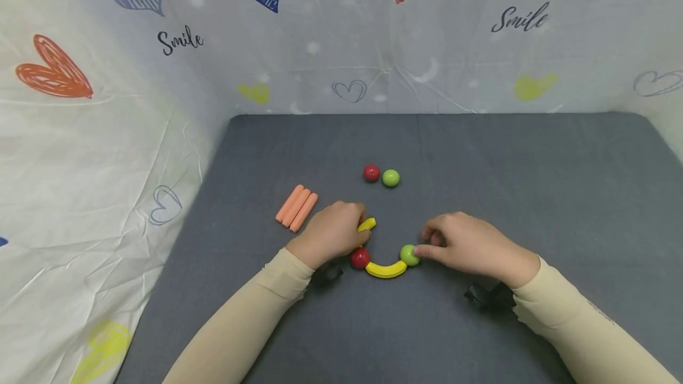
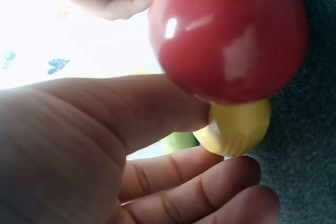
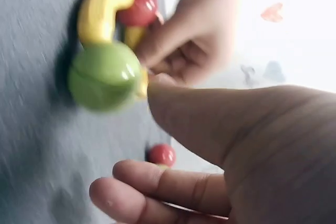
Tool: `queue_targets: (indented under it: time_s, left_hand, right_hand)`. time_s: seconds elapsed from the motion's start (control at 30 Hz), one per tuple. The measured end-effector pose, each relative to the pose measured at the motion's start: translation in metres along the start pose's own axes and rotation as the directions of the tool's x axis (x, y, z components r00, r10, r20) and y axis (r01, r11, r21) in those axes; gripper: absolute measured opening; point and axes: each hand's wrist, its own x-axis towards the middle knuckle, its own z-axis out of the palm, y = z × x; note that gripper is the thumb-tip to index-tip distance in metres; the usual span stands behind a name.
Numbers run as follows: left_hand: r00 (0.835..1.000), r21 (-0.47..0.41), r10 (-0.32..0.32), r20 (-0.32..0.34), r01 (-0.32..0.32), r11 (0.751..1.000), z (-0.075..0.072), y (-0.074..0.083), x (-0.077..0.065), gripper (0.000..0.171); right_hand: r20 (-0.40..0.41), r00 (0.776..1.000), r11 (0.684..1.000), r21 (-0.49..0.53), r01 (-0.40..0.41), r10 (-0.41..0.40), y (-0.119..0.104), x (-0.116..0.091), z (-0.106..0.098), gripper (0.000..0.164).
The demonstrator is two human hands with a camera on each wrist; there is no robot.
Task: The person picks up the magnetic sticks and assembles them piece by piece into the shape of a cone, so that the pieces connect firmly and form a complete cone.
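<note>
Pinching upper banana (image 1: 368, 224) at centre of head view with clamped fingers of left hand (image 1: 332, 231), just above lower red ball (image 1: 360, 258). Touching lower green ball (image 1: 409, 255), right of centre, with thumb of right hand (image 1: 472, 246), fingers apart.

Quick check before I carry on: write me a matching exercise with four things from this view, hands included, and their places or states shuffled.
1. Left hand
2. Right hand
3. Orange sticks
4. Near banana

A. Between the near red ball and the near green ball
B. Pinching the far banana
C. Side by side
D. Thumb at the near green ball

Pairs: 1-B; 2-D; 3-C; 4-A
</note>
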Motion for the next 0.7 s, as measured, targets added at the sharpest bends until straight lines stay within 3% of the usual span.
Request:
queue_targets:
  time_s: [0.23, 0.53, 0.7]
  left_hand:
    - [1.000, -0.037, 0.002, 0.016, -0.001, 0.999, 0.003, -0.002, 0.005, 0.018]
    - [0.998, -0.153, 0.027, 0.054, -0.018, 0.988, 0.001, -0.010, 0.014, 0.010]
    - [0.996, -0.250, 0.064, 0.069, -0.045, 0.967, 0.002, -0.019, 0.018, 0.012]
  right_hand:
    - [-0.027, 0.999, 0.999, -0.036, -0.038, 0.037, 0.021, -0.005, -0.020, 0.021]
    - [-0.144, 0.985, 0.983, -0.145, -0.112, 0.091, 0.046, -0.017, -0.029, 0.019]
    - [-0.118, 0.980, 0.973, -0.152, -0.175, 0.158, 0.054, -0.019, -0.026, 0.027]
